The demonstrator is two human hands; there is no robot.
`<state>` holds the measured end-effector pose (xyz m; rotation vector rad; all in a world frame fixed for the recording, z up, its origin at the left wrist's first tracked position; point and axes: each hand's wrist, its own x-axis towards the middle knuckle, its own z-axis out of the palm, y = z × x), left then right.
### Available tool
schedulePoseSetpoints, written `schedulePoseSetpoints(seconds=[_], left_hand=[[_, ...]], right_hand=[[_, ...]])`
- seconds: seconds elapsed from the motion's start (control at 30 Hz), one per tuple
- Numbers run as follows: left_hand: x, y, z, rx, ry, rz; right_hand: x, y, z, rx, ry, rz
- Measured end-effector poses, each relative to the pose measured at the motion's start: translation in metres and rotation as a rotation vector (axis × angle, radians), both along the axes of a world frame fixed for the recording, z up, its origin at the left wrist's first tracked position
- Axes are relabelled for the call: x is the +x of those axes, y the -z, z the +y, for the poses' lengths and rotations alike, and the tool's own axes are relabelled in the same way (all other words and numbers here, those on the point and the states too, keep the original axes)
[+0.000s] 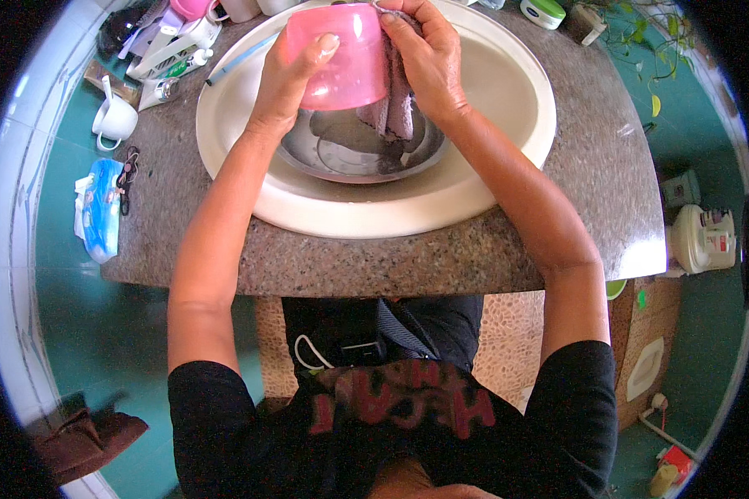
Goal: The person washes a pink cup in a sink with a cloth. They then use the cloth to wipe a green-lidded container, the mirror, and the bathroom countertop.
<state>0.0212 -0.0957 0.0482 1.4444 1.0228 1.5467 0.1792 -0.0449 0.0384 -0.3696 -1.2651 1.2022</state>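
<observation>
My left hand point(295, 71) grips a pink translucent plastic cup point(345, 62) from its left side, thumb laid along the wall. On the cup's far right, my right hand point(429, 54) pinches a greyish-purple cloth point(398, 104) at the rim. The cloth hangs down beside the cup. Below both hands a round metal basin point(354, 166), with what looks like water in it, stands inside the cream oval sink point(374, 214). The cup is held above the basin, and its far end is partly cut off by the picture's top edge.
The sink is set in a speckled stone counter point(374, 266). On its left lie a blue tissue pack point(101, 212), a white mug point(115, 121), tubes and a blue toothbrush point(241, 60). A round green-lidded tub point(543, 12) and a trailing plant point(641, 33) are at the far right.
</observation>
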Motion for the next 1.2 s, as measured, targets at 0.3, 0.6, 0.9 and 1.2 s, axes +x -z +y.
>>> schedulePoseSetpoints(seconds=[0.3,0.6,0.9,1.2], left_hand=[[-0.018,0.016,0.011,-0.045,0.055,0.108],[-0.011,0.011,-0.005,-0.215,0.157,-0.238],[-0.013,0.004,0.0,-0.194,0.044,-0.259],[-0.018,0.011,0.009,-0.227,-0.026,-0.168]], right_hand=[[0.006,-0.014,-0.002,0.01,-0.019,-0.148],[0.002,-0.004,0.003,-0.033,-0.095,-0.032],[0.001,-0.016,-0.033,0.401,0.242,-0.489],[0.003,-0.019,-0.018,0.531,0.31,-0.399]])
